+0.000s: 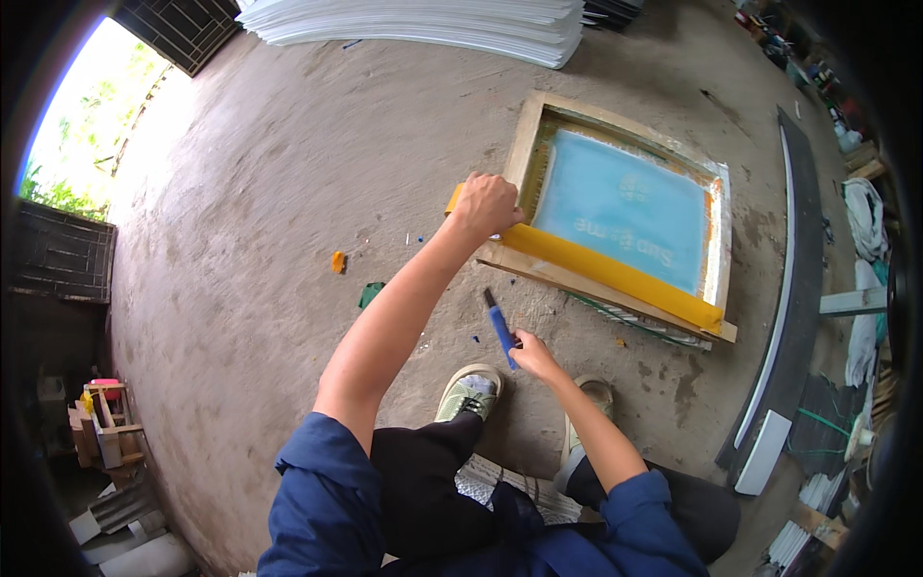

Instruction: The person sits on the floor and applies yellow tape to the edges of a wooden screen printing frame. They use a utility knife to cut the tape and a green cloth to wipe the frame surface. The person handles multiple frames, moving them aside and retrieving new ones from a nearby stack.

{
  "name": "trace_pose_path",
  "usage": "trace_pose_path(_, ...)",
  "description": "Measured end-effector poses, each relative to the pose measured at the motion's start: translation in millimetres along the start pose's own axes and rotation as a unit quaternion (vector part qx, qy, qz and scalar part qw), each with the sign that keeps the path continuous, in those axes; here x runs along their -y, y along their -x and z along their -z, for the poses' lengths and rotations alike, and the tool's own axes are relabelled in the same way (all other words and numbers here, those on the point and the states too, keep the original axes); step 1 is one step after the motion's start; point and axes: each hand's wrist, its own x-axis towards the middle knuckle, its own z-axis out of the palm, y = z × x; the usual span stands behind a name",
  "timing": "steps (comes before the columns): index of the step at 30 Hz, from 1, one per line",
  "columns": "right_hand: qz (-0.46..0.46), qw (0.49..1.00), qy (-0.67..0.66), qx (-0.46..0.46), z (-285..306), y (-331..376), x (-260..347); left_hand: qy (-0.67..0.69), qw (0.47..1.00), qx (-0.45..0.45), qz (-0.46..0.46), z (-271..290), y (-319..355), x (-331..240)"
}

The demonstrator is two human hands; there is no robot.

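Observation:
A wooden screen-printing frame (pixel 615 282) with light blue mesh (pixel 615 197) lies ahead of me, slightly to the right. Wide yellow tape (pixel 615 272) runs along its near side, from the left corner to the right corner. My left hand (pixel 486 207) is closed on the yellow tape at the frame's near left corner, and more yellow shows on the hand's far side. Whether that part is a roll is hidden by the fingers. Closer to me, my right hand (pixel 536 354) grips a blue utility knife (pixel 501 329), its dark tip pointing away from me, apart from the frame.
A stack of white sheets (pixel 423 21) stands at the far side. Orange (pixel 338 262) and green scraps (pixel 370 294) lie on the concrete floor (pixel 240 240). A long dark board (pixel 793 279) lies to the right, near wall clutter. Wooden pieces (pixel 106 423) are at the left.

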Motion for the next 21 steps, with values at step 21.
trace_pose_path(21,-0.03,0.988,-0.093,-0.12,39.5,-14.2,139.5,0.003,1.0,0.001,0.029,-1.5,-10.5,-7.8)
